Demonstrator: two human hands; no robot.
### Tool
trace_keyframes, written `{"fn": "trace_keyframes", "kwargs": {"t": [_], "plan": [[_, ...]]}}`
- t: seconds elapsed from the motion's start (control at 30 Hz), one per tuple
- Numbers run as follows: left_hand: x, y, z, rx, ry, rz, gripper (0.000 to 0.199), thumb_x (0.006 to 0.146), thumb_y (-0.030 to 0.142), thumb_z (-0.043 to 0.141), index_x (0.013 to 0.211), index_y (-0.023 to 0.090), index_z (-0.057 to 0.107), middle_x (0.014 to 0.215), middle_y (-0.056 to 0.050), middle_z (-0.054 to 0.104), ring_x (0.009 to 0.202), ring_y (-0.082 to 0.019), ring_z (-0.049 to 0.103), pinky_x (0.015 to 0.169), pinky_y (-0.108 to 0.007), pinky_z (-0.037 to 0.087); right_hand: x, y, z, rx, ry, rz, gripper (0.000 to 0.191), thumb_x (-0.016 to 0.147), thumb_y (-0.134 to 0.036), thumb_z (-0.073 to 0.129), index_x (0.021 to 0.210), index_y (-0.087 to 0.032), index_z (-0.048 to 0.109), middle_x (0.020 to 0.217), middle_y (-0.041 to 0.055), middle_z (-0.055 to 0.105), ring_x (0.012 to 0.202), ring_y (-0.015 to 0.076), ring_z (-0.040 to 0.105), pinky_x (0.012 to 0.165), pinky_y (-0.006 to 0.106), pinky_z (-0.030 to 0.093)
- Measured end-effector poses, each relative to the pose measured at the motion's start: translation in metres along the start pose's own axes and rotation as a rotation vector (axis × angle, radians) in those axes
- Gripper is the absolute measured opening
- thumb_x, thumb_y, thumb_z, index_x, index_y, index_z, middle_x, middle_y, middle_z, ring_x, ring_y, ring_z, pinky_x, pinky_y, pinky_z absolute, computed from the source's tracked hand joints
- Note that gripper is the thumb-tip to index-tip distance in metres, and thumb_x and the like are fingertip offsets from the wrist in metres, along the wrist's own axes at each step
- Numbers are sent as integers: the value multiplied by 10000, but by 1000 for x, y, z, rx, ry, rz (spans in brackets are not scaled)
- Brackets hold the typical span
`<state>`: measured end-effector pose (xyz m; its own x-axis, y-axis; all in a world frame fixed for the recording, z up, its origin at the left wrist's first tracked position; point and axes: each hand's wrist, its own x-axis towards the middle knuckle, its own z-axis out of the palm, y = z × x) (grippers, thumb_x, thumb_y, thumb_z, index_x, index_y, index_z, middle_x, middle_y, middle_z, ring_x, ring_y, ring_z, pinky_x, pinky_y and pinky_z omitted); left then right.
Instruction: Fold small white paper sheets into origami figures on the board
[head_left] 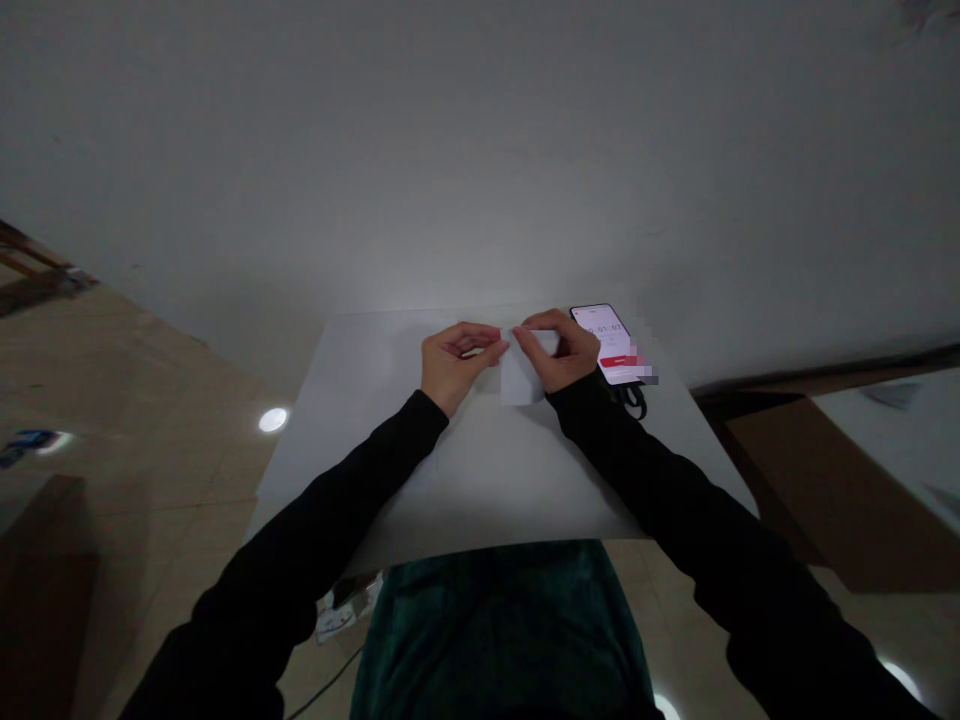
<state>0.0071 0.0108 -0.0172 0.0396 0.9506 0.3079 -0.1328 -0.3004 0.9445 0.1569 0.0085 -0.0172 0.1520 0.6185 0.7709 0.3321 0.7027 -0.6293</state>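
Stretching away on the far left, a beige tiled floor lay below and beyond a white counter, with a round patch of reflected light on the tiles. A black sleeve ran up the person's left arm to the bare left hand, which sat on the counter's middle with its grip closed, thumb and fingertips pinching the left side of a white paper. The paper lay between the two hands, its lower part on the counter and its upper part doubled over, though the exact number of folds could not be made out. The right hand, coming out of another black sleeve, had its grip closed on the paper's upper right part. Just beside that hand, a phone lay on the counter with its screen lit, showing timer digits and a red button, and a black cable looped from its lower end. Below the counter's near edge hung a dark green cloth, and a brown board stood at the far right.
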Motion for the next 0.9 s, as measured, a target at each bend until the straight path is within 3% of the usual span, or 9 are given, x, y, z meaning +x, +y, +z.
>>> {"fn": "trace_keyframes", "kwargs": {"t": [0.4,0.9], "plan": [[1,-3,-2,23,3,19,276,618,339,816,819,176,722,801,-45,725,711,-135,676,699,-284,581,0,2,0,-32,-15,8,103,783,-297,671,744,-228,605,713,-13,653,649,134,619,603,298,491],[0,0,-1,36,-4,4,267,624,338,811,804,176,698,800,-39,722,686,-132,673,629,-261,565,0,0,-2,-60,-22,22,126,786,-320,670,730,-227,606,708,-6,661,646,138,618,597,301,490]]}}
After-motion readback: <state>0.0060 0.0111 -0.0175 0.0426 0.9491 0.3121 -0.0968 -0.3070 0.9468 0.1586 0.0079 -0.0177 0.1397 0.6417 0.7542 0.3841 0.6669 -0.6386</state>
